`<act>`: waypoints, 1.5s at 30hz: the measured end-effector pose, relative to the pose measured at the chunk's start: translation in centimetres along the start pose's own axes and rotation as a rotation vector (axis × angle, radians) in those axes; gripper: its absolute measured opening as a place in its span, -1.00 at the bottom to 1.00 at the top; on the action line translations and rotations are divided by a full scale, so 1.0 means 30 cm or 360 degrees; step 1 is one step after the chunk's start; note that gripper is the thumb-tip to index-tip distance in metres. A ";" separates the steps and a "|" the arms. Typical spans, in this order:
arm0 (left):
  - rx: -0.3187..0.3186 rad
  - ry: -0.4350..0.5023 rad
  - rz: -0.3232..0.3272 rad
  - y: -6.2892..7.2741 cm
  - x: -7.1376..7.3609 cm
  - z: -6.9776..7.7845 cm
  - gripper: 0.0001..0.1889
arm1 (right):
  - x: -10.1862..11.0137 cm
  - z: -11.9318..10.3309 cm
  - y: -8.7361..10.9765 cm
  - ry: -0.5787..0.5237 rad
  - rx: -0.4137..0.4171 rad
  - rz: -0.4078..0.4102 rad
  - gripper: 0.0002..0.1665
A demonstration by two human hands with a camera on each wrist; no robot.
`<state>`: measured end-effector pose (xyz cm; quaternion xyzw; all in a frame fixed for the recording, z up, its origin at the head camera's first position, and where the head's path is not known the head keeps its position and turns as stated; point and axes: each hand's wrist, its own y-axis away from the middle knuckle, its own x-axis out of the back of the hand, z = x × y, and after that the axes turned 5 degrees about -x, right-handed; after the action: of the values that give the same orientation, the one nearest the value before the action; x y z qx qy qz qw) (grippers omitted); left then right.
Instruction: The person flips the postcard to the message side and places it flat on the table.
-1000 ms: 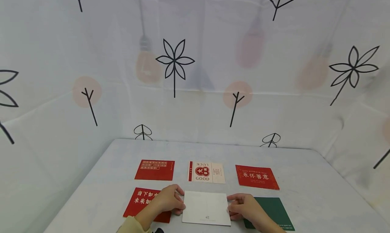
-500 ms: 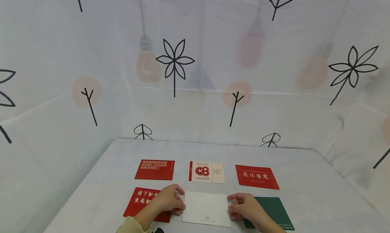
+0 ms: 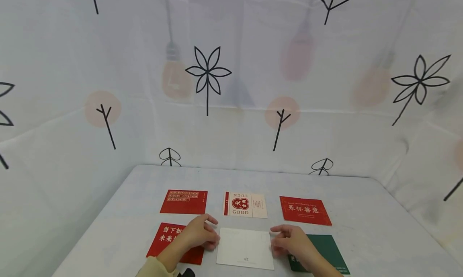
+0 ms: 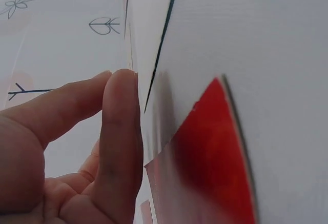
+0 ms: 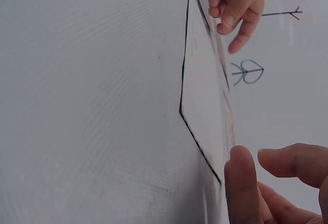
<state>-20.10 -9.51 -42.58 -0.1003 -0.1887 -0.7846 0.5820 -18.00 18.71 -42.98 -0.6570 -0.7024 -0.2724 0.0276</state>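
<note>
A blank white card (image 3: 246,249) with a small mark near its lower edge lies flat on the table between my two hands. My left hand (image 3: 199,233) hovers by its left edge, over a red card (image 3: 159,245) with white characters that it partly hides. In the left wrist view, a gap shows between thumb and white card (image 4: 148,24). By the card's right edge is my right hand (image 3: 293,243), above a partly covered green card (image 3: 330,251). The right wrist view shows those fingers loosely bent, holding nothing, beyond the white card's corner (image 5: 202,96).
Behind these, a back row lies on the white table (image 3: 369,212): a red card with a printed grid (image 3: 184,204), a cream "GOOD LUCK" card (image 3: 245,204) and another red card (image 3: 305,210). A patterned cloth (image 3: 235,140) hangs behind the table.
Both hands have let go of the white card's side edges and lifted slightly. The left has shifted a little left and up. The white card stays in place.
</note>
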 end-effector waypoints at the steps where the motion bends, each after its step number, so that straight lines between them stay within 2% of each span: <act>1: -0.0009 0.0010 0.0001 -0.002 0.002 0.002 -0.59 | 0.002 -0.002 -0.002 -0.0016 0.0008 0.0002 -0.56; 11: -0.0045 0.0023 0.0055 -0.025 0.011 0.010 -0.59 | 0.005 -0.008 -0.035 -0.0019 0.0033 0.0102 -0.57; 19: -0.0020 0.0070 0.0065 -0.051 0.018 0.014 -0.57 | 0.006 -0.026 -0.055 -0.0092 0.0044 0.0097 -0.58; 26: 0.0007 0.0054 0.0114 -0.070 0.019 0.010 -0.56 | 0.004 -0.041 -0.066 -0.0132 0.0088 0.0112 -0.57; 35: -0.0048 0.0055 0.0147 -0.094 0.017 0.015 -0.57 | 0.004 -0.049 -0.091 -0.0133 0.0075 0.0171 -0.57; 45: -0.0043 0.0038 0.0194 -0.131 0.012 0.019 -0.59 | 0.006 -0.057 -0.128 -0.0132 0.0090 0.0212 -0.58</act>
<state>-23.99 -8.62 -42.64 -0.1101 -0.1645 -0.7512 0.6297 -22.17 18.19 -42.77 -0.7120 -0.6650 -0.2227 0.0352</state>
